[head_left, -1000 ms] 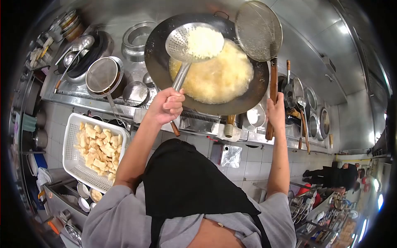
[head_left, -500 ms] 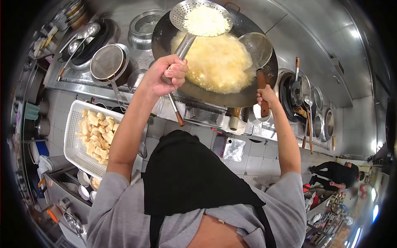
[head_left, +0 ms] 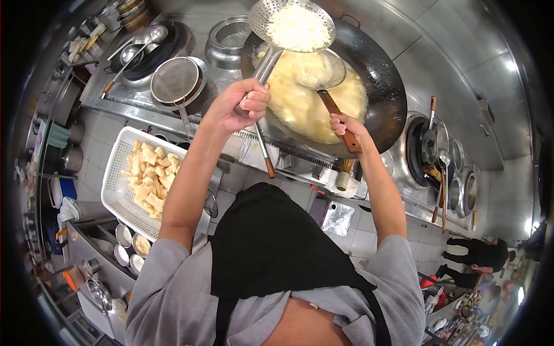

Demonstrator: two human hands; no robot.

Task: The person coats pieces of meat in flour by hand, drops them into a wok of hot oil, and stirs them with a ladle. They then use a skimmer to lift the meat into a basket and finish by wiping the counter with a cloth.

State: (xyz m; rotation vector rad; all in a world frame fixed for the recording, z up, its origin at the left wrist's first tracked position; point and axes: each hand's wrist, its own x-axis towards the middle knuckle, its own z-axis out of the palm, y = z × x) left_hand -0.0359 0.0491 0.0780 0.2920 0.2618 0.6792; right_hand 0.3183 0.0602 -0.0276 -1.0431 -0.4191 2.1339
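Note:
My left hand [head_left: 241,105] is closed round the metal handle of a perforated strainer [head_left: 259,23], whose bowl carries a heap of pale crumbly bits [head_left: 299,27] above the wok's far left part. A wooden handle sits in my right hand [head_left: 349,128], and its wire mesh skimmer [head_left: 338,75] is in the wok with pale yellow food in it. Foamy yellow liquid [head_left: 340,109] fills much of the big dark wok [head_left: 385,75]. Below my left hand a metal rod with a wooden end [head_left: 269,166] slants down; its upper part is hidden.
Left of me a white perforated basket [head_left: 118,184] holds pale yellow chunks [head_left: 151,179]. Beyond it are a round sieve [head_left: 175,81] and a lidded metal pot [head_left: 229,40]. Ladles [head_left: 444,158] lean by another burner at right. A person in dark clothes [head_left: 482,254] stands far right.
My right hand has moved the skimmer leftward across the wok, and pale food now shows in its mesh. The strainer remains raised in my left hand. The view has shifted slightly.

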